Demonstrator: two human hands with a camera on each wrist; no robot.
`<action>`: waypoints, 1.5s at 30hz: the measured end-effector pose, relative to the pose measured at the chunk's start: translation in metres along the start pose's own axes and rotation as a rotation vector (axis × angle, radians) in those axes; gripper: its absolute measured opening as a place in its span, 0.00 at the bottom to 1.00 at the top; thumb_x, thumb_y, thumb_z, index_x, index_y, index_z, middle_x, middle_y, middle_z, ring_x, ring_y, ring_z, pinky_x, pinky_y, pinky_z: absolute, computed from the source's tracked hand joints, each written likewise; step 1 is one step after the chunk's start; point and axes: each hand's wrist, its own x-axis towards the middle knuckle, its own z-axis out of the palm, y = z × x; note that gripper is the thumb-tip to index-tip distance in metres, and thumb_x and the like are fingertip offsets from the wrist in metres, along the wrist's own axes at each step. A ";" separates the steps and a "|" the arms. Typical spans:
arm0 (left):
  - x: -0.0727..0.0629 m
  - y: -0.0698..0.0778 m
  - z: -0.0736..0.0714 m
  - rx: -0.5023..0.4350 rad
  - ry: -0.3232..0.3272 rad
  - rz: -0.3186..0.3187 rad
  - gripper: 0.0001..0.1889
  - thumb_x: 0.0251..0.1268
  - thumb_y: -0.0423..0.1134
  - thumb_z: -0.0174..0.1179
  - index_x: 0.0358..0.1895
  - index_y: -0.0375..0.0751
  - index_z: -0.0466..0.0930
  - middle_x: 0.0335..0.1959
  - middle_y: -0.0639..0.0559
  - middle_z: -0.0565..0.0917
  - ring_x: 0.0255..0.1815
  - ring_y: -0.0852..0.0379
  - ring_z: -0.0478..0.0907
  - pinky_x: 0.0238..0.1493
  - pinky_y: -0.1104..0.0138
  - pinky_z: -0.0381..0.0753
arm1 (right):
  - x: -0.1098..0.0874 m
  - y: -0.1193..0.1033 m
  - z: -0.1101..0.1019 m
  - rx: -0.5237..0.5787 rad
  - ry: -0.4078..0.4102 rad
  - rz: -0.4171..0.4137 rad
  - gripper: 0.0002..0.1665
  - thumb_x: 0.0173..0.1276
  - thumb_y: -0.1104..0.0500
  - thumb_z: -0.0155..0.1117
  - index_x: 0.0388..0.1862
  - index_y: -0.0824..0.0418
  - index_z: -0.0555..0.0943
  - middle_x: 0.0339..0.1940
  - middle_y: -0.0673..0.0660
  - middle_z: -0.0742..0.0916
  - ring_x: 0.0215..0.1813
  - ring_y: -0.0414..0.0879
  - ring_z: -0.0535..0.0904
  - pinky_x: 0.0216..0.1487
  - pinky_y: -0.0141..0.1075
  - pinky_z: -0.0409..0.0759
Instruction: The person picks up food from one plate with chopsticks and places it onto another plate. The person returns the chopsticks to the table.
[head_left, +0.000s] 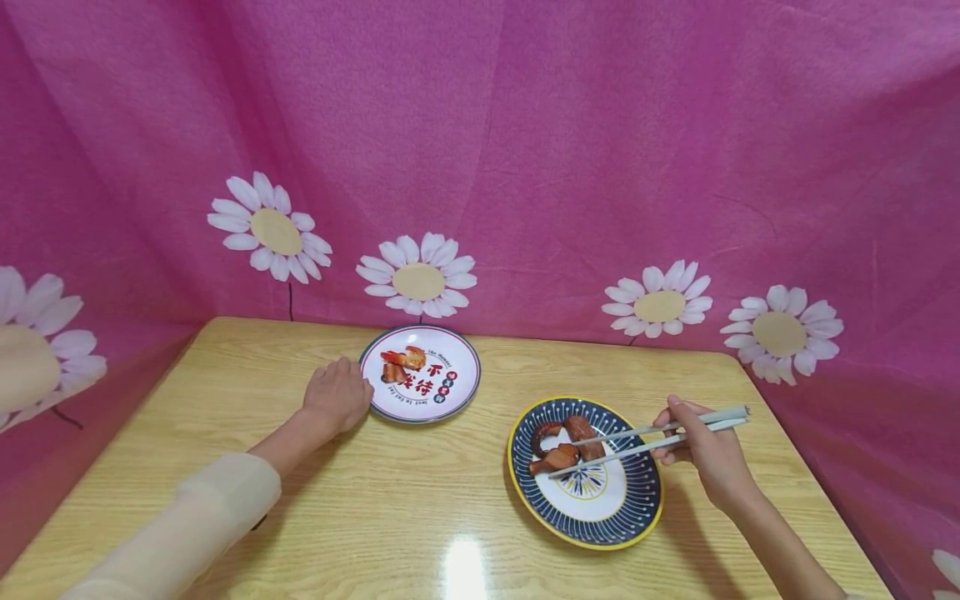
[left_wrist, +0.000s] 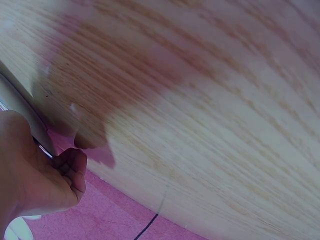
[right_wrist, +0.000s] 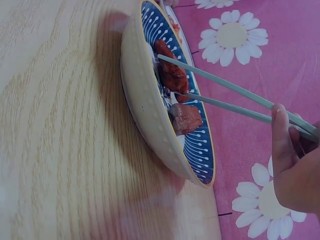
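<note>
My left hand [head_left: 339, 393] grips the left rim of a white plate [head_left: 459, 357], its fingers curled at the edge in the left wrist view. On that plate lie a shrimp [head_left: 411, 358] and a small brown meat piece [head_left: 393, 374]. With my right hand [head_left: 712, 458] I hold a pair of pale green chopsticks [head_left: 637, 451], their tips spread inside a blue-patterned bowl [head_left: 641, 483] with a yellow rim. Between the tips sits a brown drumstick [head_left: 553, 461]. Beside it are a reddish-brown meat chunk [right_wrist: 186, 119] and a dark curled piece [head_left: 542, 432] like a tentacle.
Both dishes stand on a light wooden table [head_left: 420, 492], the plate farther back and to the left. A pink curtain [head_left: 540, 167] with large white daisies hangs behind and along the sides of the table.
</note>
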 end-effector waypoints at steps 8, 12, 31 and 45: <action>0.000 0.000 0.000 0.003 0.000 0.004 0.20 0.75 0.41 0.40 0.45 0.22 0.72 0.34 0.40 0.69 0.41 0.42 0.71 0.47 0.51 0.71 | 0.000 -0.006 -0.001 -0.002 -0.051 0.010 0.24 0.82 0.54 0.47 0.28 0.65 0.80 0.20 0.56 0.83 0.20 0.42 0.83 0.22 0.33 0.81; 0.000 0.001 0.001 0.000 0.004 0.000 0.20 0.75 0.41 0.41 0.45 0.22 0.72 0.34 0.39 0.69 0.41 0.42 0.71 0.47 0.51 0.71 | 0.002 -0.011 -0.002 -0.017 -0.070 0.006 0.25 0.82 0.53 0.47 0.29 0.65 0.81 0.20 0.56 0.84 0.21 0.42 0.83 0.23 0.34 0.82; -0.001 0.001 -0.001 0.004 -0.009 -0.005 0.20 0.75 0.41 0.40 0.44 0.22 0.71 0.34 0.39 0.69 0.40 0.42 0.71 0.46 0.52 0.71 | 0.022 -0.021 0.023 0.040 -0.097 -0.008 0.24 0.82 0.51 0.47 0.30 0.64 0.81 0.23 0.55 0.83 0.22 0.43 0.84 0.25 0.34 0.83; -0.001 0.002 -0.003 0.007 -0.022 0.001 0.21 0.76 0.41 0.40 0.47 0.21 0.71 0.35 0.39 0.69 0.41 0.43 0.70 0.47 0.52 0.71 | 0.037 -0.021 0.055 0.053 -0.094 -0.030 0.26 0.82 0.50 0.44 0.31 0.63 0.80 0.22 0.56 0.83 0.23 0.42 0.84 0.27 0.34 0.83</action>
